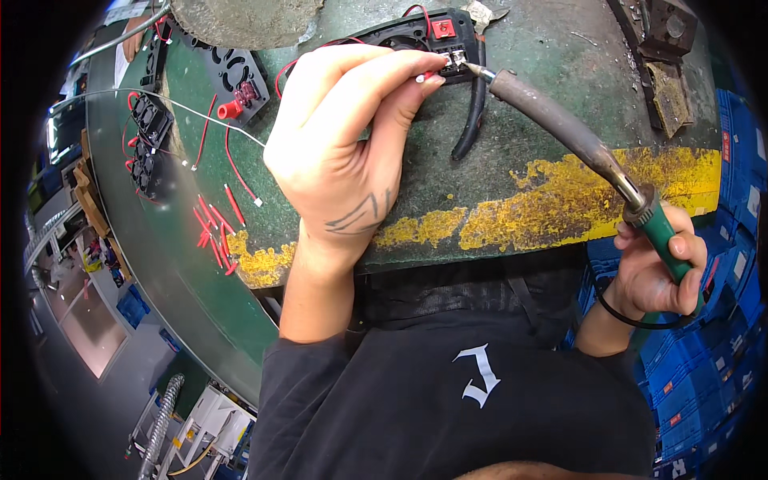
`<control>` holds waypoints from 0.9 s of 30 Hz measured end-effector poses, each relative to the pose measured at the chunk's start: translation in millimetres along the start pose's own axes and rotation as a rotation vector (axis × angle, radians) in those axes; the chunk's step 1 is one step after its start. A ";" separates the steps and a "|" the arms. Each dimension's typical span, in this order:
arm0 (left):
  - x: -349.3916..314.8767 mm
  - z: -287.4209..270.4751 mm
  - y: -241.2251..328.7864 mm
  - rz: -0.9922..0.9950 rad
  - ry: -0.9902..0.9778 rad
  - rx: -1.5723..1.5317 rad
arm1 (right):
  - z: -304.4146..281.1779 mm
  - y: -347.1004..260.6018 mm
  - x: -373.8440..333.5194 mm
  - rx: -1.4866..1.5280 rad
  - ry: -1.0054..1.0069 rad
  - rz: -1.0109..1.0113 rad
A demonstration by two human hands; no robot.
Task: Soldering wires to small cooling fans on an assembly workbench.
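Two hands are working over one small spot in the head view, and everything is turning on how the iron's long axis is lying against that spot. The left hand [340, 148] is reaching up toward twelve o'clock across the worn green bench with its chipped yellow stripe [560, 200], its thumb and forefinger closing on the tip of a thin red wire with a bare metal end [422, 78] and pressing it to the metal terminals [454, 58] of the black plastic housing with a red rocker switch [432, 36]. The right hand [660, 268] is sitting well apart at about four o'clock from the terminals, wrapping fully around the green handle of a soldering iron with a scorched brown barrel [560, 124]. That barrel is running on a diagonal from four o'clock up to ten o'clock, and its tip is touching or all but touching the terminals just beside the left fingertips [428, 80]. The left hand is by far the nearer one to the joint.

Other things are lying around: a black curved cable [474, 112] is hanging down from the housing toward six o'clock, loose short red wire pieces [216, 228] are scattering at eight o'clock, and a row of black fan housings [148, 132] is receding toward ten o'clock along the bench edge. Blue plastic crates [712, 376] are stacking at five o'clock.
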State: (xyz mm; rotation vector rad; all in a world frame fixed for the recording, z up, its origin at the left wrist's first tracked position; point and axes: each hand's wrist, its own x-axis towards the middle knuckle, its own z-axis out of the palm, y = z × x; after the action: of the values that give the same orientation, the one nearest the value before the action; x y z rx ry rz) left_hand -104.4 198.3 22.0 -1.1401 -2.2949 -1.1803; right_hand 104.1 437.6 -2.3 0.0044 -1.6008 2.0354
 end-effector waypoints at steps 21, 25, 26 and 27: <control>-1.5 -0.1 -2.7 0.013 0.011 0.004 | 0.1 5.5 1.8 -0.017 0.021 0.024; -1.4 0.1 -2.7 0.011 0.014 0.006 | 0.5 3.8 1.8 -0.004 0.018 0.009; -1.3 0.7 -3.0 0.012 0.015 0.005 | 0.6 3.1 1.7 0.003 0.019 0.009; -1.3 1.4 -3.4 0.016 0.016 0.003 | 0.6 2.9 1.0 0.002 0.019 0.008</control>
State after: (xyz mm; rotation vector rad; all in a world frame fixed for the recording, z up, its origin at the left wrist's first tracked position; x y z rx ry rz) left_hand -106.2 197.5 18.6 -1.1422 -2.2705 -1.1756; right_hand 101.9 437.0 -4.4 -0.0202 -1.5897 2.0376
